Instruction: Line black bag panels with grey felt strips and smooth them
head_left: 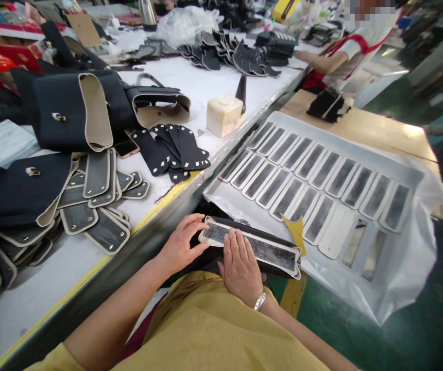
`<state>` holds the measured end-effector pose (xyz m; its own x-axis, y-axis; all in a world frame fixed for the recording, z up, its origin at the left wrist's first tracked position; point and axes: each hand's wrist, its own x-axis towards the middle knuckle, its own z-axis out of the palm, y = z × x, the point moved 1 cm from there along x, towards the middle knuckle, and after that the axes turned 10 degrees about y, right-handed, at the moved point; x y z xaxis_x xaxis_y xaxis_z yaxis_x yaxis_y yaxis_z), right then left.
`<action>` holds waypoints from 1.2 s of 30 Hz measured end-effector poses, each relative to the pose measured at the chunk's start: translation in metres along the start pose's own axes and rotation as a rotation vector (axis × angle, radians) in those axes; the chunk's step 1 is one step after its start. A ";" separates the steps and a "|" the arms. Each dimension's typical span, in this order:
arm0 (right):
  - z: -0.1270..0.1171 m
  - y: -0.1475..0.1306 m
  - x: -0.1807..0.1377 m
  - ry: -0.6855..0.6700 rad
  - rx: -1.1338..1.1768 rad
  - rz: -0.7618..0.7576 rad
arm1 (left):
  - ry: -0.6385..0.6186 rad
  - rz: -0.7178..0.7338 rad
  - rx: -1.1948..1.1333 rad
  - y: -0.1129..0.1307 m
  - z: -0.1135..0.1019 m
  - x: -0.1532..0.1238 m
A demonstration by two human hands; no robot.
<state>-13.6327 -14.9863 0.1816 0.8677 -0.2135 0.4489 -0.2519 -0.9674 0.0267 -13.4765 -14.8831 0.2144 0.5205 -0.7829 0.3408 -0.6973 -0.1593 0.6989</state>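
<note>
A black bag (260, 234) lies before my lap with its long, narrow, cream-edged side facing up. On that side sits a dark grey panel (275, 253). My left hand (181, 242) grips the bag's left end, thumb and fingers around the edge. Flat across the middle of the panel rests my right hand (240, 268), fingers stretched out and close together. To the right, a tray (399, 172) lined with white sheeting bears rows of similar cream-bordered panels (314, 161). One piece there shows a plain pale face (333, 232).
On the white table (63, 268) at left stand black bags (67, 111), above a heap of grey strips with metal studs (98, 175). Black straps (175, 147), a phone (126, 146) and a cream block (224, 114) lie further along. A co-worker (345, 62) is at the table's far right.
</note>
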 end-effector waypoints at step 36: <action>-0.057 0.051 -0.013 -0.024 0.335 0.000 | -0.134 -0.117 0.003 -0.005 0.011 0.000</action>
<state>-13.6811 -15.0255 0.2283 0.8787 -0.2125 0.4275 -0.1003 -0.9577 -0.2699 -13.4787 -14.8886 0.2041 0.5283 -0.8318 0.1704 -0.6372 -0.2557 0.7271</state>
